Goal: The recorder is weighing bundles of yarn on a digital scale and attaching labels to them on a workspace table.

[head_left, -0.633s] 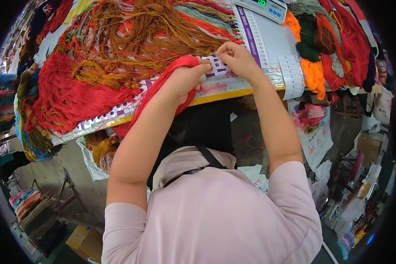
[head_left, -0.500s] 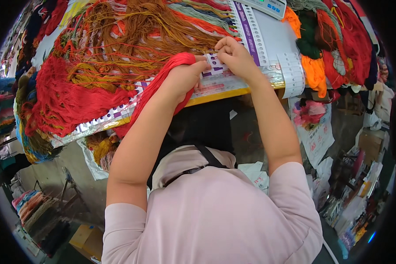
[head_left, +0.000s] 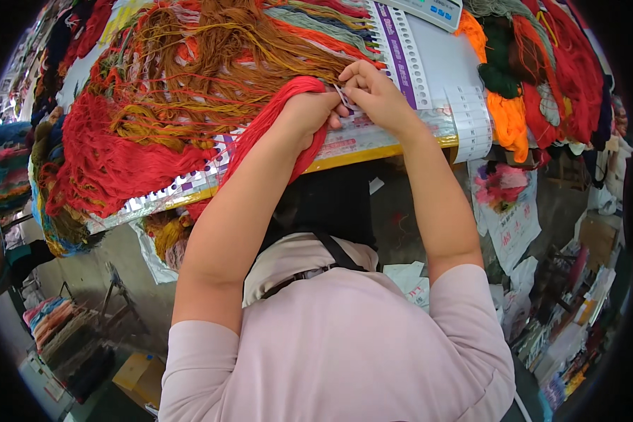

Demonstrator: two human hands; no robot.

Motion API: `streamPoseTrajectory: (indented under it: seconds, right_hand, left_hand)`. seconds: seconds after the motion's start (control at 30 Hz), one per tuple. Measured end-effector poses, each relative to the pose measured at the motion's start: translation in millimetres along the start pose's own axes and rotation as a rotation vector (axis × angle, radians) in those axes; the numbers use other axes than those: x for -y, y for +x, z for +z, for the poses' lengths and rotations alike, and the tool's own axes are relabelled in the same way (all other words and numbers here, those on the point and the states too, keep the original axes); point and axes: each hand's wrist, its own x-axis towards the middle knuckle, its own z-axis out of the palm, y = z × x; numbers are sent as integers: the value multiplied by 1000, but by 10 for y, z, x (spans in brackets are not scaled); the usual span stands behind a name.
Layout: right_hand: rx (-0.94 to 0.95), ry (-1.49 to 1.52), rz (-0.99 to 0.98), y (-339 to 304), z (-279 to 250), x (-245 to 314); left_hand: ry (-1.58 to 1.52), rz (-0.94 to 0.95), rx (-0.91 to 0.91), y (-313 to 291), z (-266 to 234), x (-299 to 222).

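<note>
Lying at the left of the tabletop (head_left: 439, 62), loose red thread (head_left: 112, 155) is heaped beside brown embroidery strands (head_left: 239, 49). Next comes the red skein (head_left: 264, 126), at the near edge of the tabletop and slung over the left grip (head_left: 321, 111), which is curled and holding it. Its long axis slants from near left to far right, the looped end pointing away toward the right grip (head_left: 349, 83). Between the two grips a narrow white strip (head_left: 342, 96) shows. The right grip has thumb and forefinger bent together; whether they pinch a strand, I cannot tell. Beyond it, the purple-and-white perforated card (head_left: 401, 53) has coloured strands meeting its left row of holes, so that side looks done; its right row is bare. The red skein appears unfastened, so its attachment seems left to do. Farthest right hangs an orange hank (head_left: 510, 126).
</note>
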Motion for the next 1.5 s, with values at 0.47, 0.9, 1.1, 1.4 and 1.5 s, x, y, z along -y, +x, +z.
streamPoseTrajectory:
  seconds: [0.47,0.9,1.1,1.4,1.5]
  right_hand:
    - [21,40,147,-44,-57,108]
    - [-17,-71,142,-49,14,163]
    - [-25,-89,91,-26,31,91]
    - [-42,-118,105,-25,42,54]
    - [-59,-127,106,-39,56,59]
  left_hand:
    - [-648,-21,390,-388,-548,-381]
    - [-257,260,-26,-500,-610,-343]
    - [-515,201,273,-490,-709,-328]
    - [-307,325,-69,-571,-733,-398]
    - [-81,423,-206,-532,-820,-299]
